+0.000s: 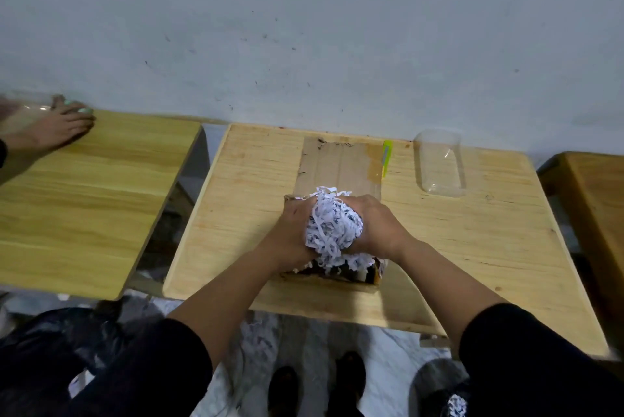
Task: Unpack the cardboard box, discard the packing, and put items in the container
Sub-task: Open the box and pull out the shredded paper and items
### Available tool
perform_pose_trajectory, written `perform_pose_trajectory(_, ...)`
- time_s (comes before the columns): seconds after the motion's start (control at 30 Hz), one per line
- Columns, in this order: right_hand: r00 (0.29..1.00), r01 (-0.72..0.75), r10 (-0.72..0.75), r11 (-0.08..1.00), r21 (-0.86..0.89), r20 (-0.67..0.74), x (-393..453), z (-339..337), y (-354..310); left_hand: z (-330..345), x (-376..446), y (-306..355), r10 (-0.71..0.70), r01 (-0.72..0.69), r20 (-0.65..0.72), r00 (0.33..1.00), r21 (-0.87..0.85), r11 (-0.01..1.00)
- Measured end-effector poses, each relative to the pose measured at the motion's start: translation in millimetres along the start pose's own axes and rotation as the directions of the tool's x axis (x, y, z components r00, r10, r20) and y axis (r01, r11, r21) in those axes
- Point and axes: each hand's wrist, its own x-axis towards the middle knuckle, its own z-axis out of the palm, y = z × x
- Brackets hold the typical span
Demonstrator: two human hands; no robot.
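Observation:
An open cardboard box (339, 167) lies in the middle of the light wooden table (472, 241), its far flap folded flat toward the wall. My left hand (292, 229) and my right hand (378, 227) press together around a wad of white shredded paper packing (332, 227), held just above the box opening. More shreds hang from the wad into the box. What lies inside the box is hidden by my hands and the paper. A clear plastic container (439, 163) lies on the table to the right of the box.
A yellow-green utility knife (386, 156) lies at the box flap's right edge. A second wooden table (84, 200) stands to the left, with another person's hand (54, 128) on it. A black bag (44, 349) sits on the floor at lower left. Shredded paper litters the floor.

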Motion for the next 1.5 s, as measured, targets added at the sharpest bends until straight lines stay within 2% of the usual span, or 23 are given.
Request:
perform_pose_trajectory(0.2, 0.996, -0.041, 0.040, 0.999, -0.010, -0.085, -12.4, -33.6, -19.1, -34.7, 0.7, 27.9, 0.037, -0.037, 0.054, 0.998, -0.001, 0.999)
perform_pose_trajectory(0.33, 0.978, 0.016, -0.023, 0.999, -0.035, -0.206, -37.6, -76.2, -43.7, -51.0, 9.3, 57.3, 0.116, -0.118, 0.068, 0.991, 0.030, 0.993)
perform_pose_trajectory(0.57, 0.950, -0.048, 0.017, 0.995, -0.092, -0.313, -84.6, -124.0, -34.8, -41.4, 27.3, 119.8, 0.258, -0.261, 0.066, 0.964, 0.034, 0.965)
perform_pose_trajectory(0.73, 0.960, -0.079, 0.052, 0.993, -0.089, -0.275, -113.0, -128.1, 13.2, 8.9, 36.5, 144.0, 0.258, -0.257, 0.123, 0.958, -0.019, 0.966)
perform_pose_trajectory(0.9, 0.978, -0.114, 0.108, 0.993, -0.021, -0.181, -126.3, -103.4, 82.9, 73.8, 38.7, 148.3, 0.179, -0.167, 0.177, 0.968, -0.081, 0.983)
perform_pose_trajectory(0.97, 0.982, -0.116, 0.114, 0.993, -0.003, -0.147, -129.9, -92.8, 110.7, 98.0, 40.6, 151.8, 0.196, -0.187, 0.126, 0.972, -0.079, 0.979)
perform_pose_trajectory(1.1, 0.983, -0.174, 0.169, 0.982, -0.067, -0.075, -127.1, -70.4, 147.5, 148.6, 54.3, 139.4, 0.061, -0.045, 0.170, 0.984, -0.092, 0.995)
perform_pose_trajectory(1.13, 0.983, -0.180, 0.177, 0.981, -0.075, -0.051, -126.3, -61.9, 156.4, 154.4, 53.1, 137.5, 0.052, -0.043, 0.172, 0.984, -0.055, 0.998)
perform_pose_trajectory(1.2, 0.976, -0.215, 0.215, 0.976, 0.014, 0.018, -125.1, -41.7, 175.6, 165.5, 51.1, 132.0, 0.042, -0.041, 0.163, 0.986, -0.009, 0.999)
perform_pose_trajectory(1.37, 0.975, -0.218, 0.221, 0.969, 0.113, -0.009, -129.5, -34.1, 182.6, 180.6, 52.0, 115.2, -0.010, -0.007, 0.146, 0.989, 0.114, 0.993)
perform_pose_trajectory(1.5, 0.985, -0.173, 0.170, 0.983, 0.064, 0.042, -129.1, -41.5, 186.7, 164.6, 46.9, 117.3, 0.000, -0.008, 0.137, 0.991, 0.057, 0.998)
